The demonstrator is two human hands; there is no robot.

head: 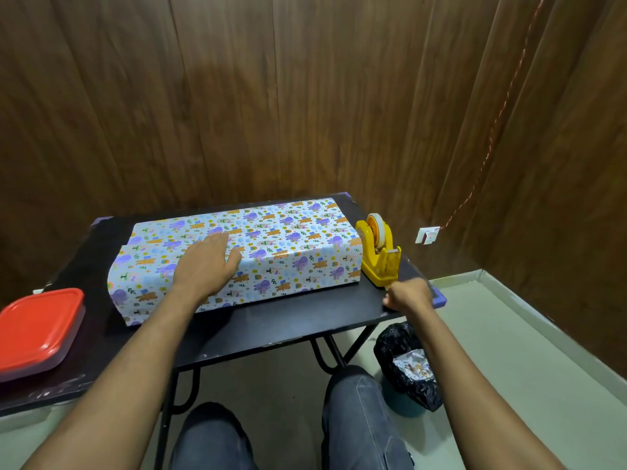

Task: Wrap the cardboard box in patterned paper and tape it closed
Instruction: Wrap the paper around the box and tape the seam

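The person's 2 knees in grey jeans (356,412) sit below the black table (271,320). Left hand (207,262) presses flat on the paper-wrapped box (271,242) lying mid-table. Right hand (409,295), fingers curled, pinches something small beside the yellow tape dispenser (380,254); what it pinches is unclear.

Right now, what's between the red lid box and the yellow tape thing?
In the head view, the wrapped box lies between the red-lidded container and the yellow tape dispenser, with the left hand pressing flat on top.

My left hand (203,262) is out in front, palm down, fingers straight and flat, thumb splayed right. My right hand (407,295) reaches far right, fingers curled in tight like a pinch, both forearms bare.
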